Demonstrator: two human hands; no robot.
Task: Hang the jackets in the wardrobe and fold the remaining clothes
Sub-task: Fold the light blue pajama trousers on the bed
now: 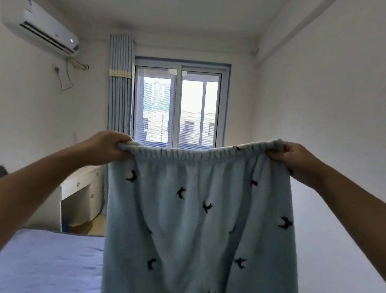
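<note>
Air conditioner (pixel 41 24), curtain (pixel 120 89), window (pixel 179 106) — desk (pixel 80 183), bed (pixel 39 261).

The bed (pixel 16 271) (lower left) carries a lilac-blue sheet (pixel 63 251), seemingly smooth, its right part hidden.

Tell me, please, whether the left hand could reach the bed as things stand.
Probably, but not freely: the left hand grips the waistband of the trousers; the bed lies below that arm with nothing between.

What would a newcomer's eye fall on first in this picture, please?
The pale blue fleece trousers with dark bird motifs fill the centre, hanging down, stretched by the waistband between the left hand and right hand. Behind them a bright window stands mid-wall, with an air conditioner high on the left.
</note>
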